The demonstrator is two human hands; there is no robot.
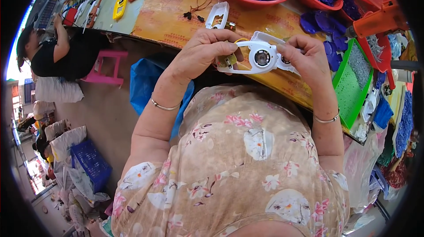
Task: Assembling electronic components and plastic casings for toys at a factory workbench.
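Above the table's near edge, both hands grip a white plastic housing [254, 70] with a loop-shaped frame and a round dark centre. My left hand [198, 53] pinches the frame's left end, thumb on top. Beside its fingertips a small greenish-gold part [226, 62] shows, with a bit of yellow wire. My right hand [310, 58] is closed on the housing's right end, where a second round part [285, 61] is partly covered by the fingers. Just beyond my left hand lies another white shell [218, 13] on the table.
Red basins [260, 1] of purple plastic pieces stand at the back, with loose purple discs [324, 22] nearby. On the right are a green tray [353, 82] of small metal parts and an orange power tool [380, 20]. A person [57, 49] sits at left near a pink stool [104, 66].
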